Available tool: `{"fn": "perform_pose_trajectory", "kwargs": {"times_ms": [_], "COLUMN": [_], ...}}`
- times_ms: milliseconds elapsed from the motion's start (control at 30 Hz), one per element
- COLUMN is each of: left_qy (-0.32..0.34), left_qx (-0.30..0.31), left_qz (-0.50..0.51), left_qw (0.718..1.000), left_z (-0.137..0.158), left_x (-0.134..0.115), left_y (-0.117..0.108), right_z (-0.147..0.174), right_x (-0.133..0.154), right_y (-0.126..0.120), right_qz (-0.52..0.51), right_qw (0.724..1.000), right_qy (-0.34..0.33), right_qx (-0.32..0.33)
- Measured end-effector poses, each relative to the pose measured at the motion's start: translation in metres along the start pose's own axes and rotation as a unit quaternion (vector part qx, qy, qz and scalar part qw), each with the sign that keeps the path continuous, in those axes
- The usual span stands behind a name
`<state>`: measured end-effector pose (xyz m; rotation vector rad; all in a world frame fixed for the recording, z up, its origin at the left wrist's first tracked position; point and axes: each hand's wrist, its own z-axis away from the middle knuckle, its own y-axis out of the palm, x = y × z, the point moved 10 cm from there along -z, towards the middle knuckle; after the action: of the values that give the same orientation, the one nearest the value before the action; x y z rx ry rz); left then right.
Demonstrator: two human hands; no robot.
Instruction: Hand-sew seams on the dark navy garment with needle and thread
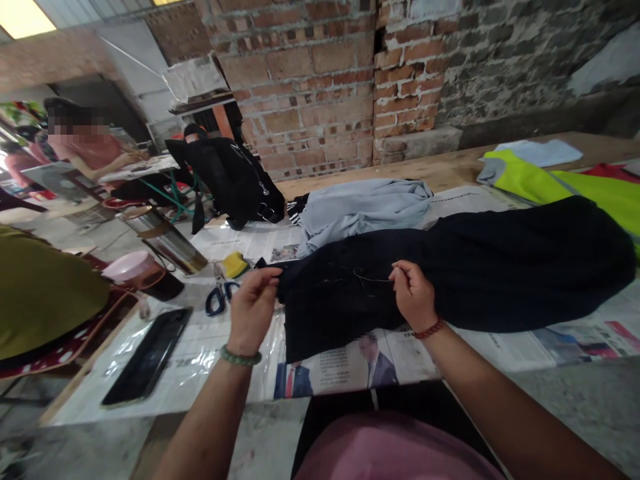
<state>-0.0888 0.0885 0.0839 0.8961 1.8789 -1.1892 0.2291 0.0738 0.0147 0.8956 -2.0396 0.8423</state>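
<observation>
Across the table (pixel 215 363), dark cloth (pixel 465 267) lies spread, presumably keeping the surface accessible, while the right hand (pixel 414 293) at three o'clock pinches a looped thread (pixel 376 279), apparently controlling slack, and the left hand (pixel 256 293) at nine o'clock curls, its hold unclear.

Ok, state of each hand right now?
Left hand: at the dark cloth's edge; whether it grips can't be told.
Right hand: closed, pinching a pale thread.
</observation>
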Motion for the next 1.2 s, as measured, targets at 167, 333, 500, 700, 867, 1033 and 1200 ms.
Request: {"fn": "perform_pose_trajectory", "kwargs": {"times_ms": [167,333,500,700,867,1033,1200], "left_qy": [0.113,0.128,0.13,0.156,0.247,0.253,0.194], "left_qx": [0.137,0.224,0.272,0.272,0.24,0.231,0.236], "left_qz": [0.023,0.018,-0.017,-0.025,-0.043,-0.054,-0.024], "left_qw": [0.984,0.966,0.953,0.949,0.938,0.938,0.952], "left_z": [0.015,0.031,0.042,0.048,0.058,0.059,0.054], "left_x": [-0.044,-0.04,-0.018,-0.017,-0.03,-0.028,-0.021], "left_y": [0.077,0.133,0.148,0.143,0.133,0.132,0.133], "right_z": [0.001,0.001,0.001,0.002,-0.006,-0.007,0.005], "right_x": [-0.001,-0.002,-0.005,-0.008,0.018,0.048,0.043], "right_y": [0.002,0.003,0.005,0.006,0.007,0.047,0.082], "right_qz": [0.006,0.008,0.004,-0.008,0.005,0.085,0.179], "right_qw": [1.0,1.0,1.0,1.0,0.997,0.949,0.865], "right_qy": [0.001,-0.005,-0.005,0.0,-0.071,-0.181,-0.22], "right_qx": [0.001,0.0,-0.002,0.0,0.042,0.244,0.413]}}
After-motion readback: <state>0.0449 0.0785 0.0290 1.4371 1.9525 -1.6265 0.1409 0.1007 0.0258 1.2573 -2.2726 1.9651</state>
